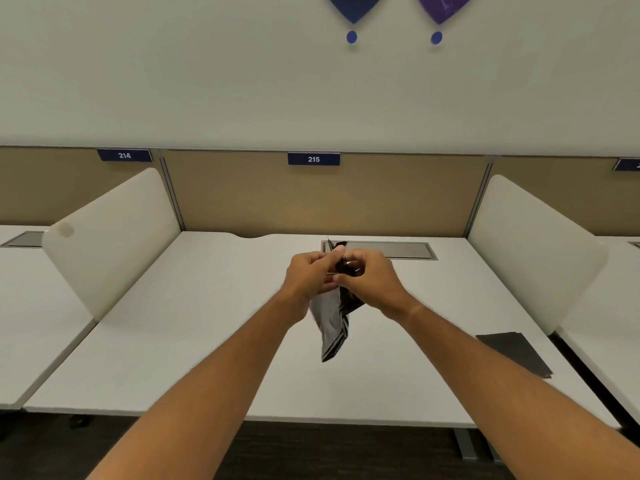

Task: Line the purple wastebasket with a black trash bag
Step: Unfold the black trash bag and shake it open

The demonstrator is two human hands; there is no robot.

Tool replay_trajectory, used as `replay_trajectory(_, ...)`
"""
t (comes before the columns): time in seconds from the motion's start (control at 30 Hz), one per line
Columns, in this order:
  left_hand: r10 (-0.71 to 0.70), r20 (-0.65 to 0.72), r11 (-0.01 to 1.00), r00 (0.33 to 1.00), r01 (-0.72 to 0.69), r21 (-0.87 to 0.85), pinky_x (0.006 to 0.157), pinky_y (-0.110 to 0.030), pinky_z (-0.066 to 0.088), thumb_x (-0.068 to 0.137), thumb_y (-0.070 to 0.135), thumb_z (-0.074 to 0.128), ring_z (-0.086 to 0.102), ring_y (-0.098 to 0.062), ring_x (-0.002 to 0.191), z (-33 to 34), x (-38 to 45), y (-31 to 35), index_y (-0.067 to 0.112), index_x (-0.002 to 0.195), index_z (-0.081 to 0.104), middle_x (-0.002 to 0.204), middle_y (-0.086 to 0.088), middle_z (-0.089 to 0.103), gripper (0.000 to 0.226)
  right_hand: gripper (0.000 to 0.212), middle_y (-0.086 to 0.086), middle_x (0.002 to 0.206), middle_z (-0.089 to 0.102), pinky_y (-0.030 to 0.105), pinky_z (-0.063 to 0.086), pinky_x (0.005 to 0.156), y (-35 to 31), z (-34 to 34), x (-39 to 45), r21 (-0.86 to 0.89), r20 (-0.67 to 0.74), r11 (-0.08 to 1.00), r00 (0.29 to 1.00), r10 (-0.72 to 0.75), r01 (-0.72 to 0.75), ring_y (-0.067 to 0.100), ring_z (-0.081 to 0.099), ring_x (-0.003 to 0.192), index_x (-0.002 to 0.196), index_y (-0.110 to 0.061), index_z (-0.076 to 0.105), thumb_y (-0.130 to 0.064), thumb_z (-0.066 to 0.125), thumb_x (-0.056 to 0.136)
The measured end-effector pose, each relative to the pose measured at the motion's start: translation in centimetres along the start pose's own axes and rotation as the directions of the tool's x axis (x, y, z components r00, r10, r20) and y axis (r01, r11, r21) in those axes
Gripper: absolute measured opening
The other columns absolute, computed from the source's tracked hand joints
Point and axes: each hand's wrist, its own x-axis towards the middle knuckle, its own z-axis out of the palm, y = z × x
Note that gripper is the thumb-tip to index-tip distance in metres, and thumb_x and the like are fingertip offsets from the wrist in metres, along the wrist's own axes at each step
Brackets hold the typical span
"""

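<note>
I've got L hand (306, 277) & R hand (370, 277) both pinched on the folded black trash bag (334, 327) top; bag hangs below grip, long axis approx vertical, over the desk (173, 341).

A long white desk (194, 327) runs between two rounded cream dividers (114, 237), backed by a tan partition (325, 195) carrying blue number plates 214 and 215 (313, 159), with pale wall (207, 81) above and dark floor (311, 452) nearest.
</note>
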Motion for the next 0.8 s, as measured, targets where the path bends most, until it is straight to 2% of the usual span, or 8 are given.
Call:
replay_trajectory(0.1, -0.005, -0.077, 1.0, 0.997, 0.006, 0.008, 0.076, -0.035, 0.061, 0.089, 0.029, 0.067, 0.075, -0.029, 0.087, 0.4, 0.3, -0.3, -0.001, 0.096, 0.072, 0.096, -0.019, 0.075, 0.031, 0.026, 0.001, 0.09, 0.074, 0.024, 0.055, 0.065, 0.1, -0.2, -0.3, 0.04, 0.046, 0.998, 0.998, 0.044, -0.046, 0.012, 0.069, 0.081, 0.104, -0.017, 0.074, -0.028, 0.074, 0.08)
replay_trajectory(0.2, -0.018, -0.153, 0.999, 0.988, 0.025, 0.042, 0.071, -0.036, 0.061, 0.092, 0.019, 0.062, 0.073, -0.034, 0.089, 0.5, 0.4, -0.4, -0.003, 0.093, 0.072, 0.094, -0.021, 0.074, 0.024, 0.021, 0.006, 0.092, 0.074, 0.028, 0.057, 0.066, 0.2, -0.5, -0.5, 0.217, 0.086, 0.969, 0.991, 0.102, -0.118, 0.019, 0.07, 0.086, 0.1, -0.01, 0.072, -0.025, 0.068, 0.086)
replay_trajectory(0.33, -0.063, -0.124, 0.997, 0.99, 0.057, -0.051, 0.064, -0.031, 0.06, 0.095, 0.014, 0.055, 0.074, -0.029, 0.078, 0.8, -0.2, 0.3, -0.007, 0.099, 0.069, 0.09, -0.018, 0.074, 0.025, 0.024, 0.001, 0.083, 0.071, 0.02, 0.051, 0.061, 0.0, -0.3, -0.5, 0.231, 0.017, 0.964, 0.991, 0.133, -0.134, 0.013, 0.068, 0.077, 0.098, -0.011, 0.071, -0.028, 0.074, 0.083)
replay_trajectory(0.43, -0.106, -0.097, 0.987, 0.99, 0.092, -0.132, 0.061, -0.03, 0.059, 0.094, 0.011, 0.055, 0.074, -0.023, 0.071, 0.9, -0.5, 0.7, -0.004, 0.104, 0.068, 0.087, -0.014, 0.074, 0.022, 0.032, 0.0, 0.084, 0.07, 0.018, 0.051, 0.061, -0.2, -0.1, -0.4, 0.252, 0.008, 0.955, 0.987, 0.161, -0.158, 0.013, 0.069, 0.079, 0.101, -0.012, 0.071, -0.034, 0.077, 0.079)
replay_trajectory(0.57, -0.134, -0.089, 0.982, 0.987, 0.12, -0.147, 0.074, -0.037, 0.06, 0.093, 0.01, 0.055, 0.071, -0.028, 0.08, 0.9, -0.5, 0.9, -0.003, 0.103, 0.067, 0.087, -0.013, 0.072, 0.02, 0.026, 0.004, 0.083, 0.073, 0.026, 0.057, 0.064, 0.0, 0.3, -0.1, 0.238, -0.018, 0.958, 0.986, 0.166, -0.157, 0.017, 0.071, 0.079, 0.093, -0.011, 0.072, -0.032, 0.077, 0.079)
replay_trajectory(0.7, -0.107, -0.135, 0.991, 0.985, 0.096, -0.088, 0.066, -0.036, 0.059, 0.091, 0.009, 0.058, 0.07, -0.027, 0.076, 1.1, -0.8, 1.1, -0.003, 0.102, 0.069, 0.087, -0.014, 0.07, 0.02, 0.013, 0.014, 0.082, 0.073, 0.038, 0.061, 0.073, 0.5, 0.5, 0.3, 0.223, -0.082, 0.961, 0.979, 0.187, -0.165, 0.027, 0.071, 0.078, 0.085, -0.005, 0.071, -0.019, 0.07, 0.085)
replay_trajectory(0.8, -0.09, -0.178, 0.994, 0.98, 0.079, -0.07, 0.061, -0.035, 0.059, 0.09, 0.008, 0.058, 0.07, -0.03, 0.07, 0.5, -0.6, 1.4, -0.006, 0.094, 0.067, 0.084, -0.017, 0.07, 0.017, 0.013, 0.019, 0.081, 0.073, 0.04, 0.058, 0.071, 0.8, -0.1, 0.8, 0.29, -0.092, 0.936, 0.967, 0.237, -0.202, 0.023, 0.067, 0.072, 0.08, -0.001, 0.07, -0.014, 0.069, 0.084)
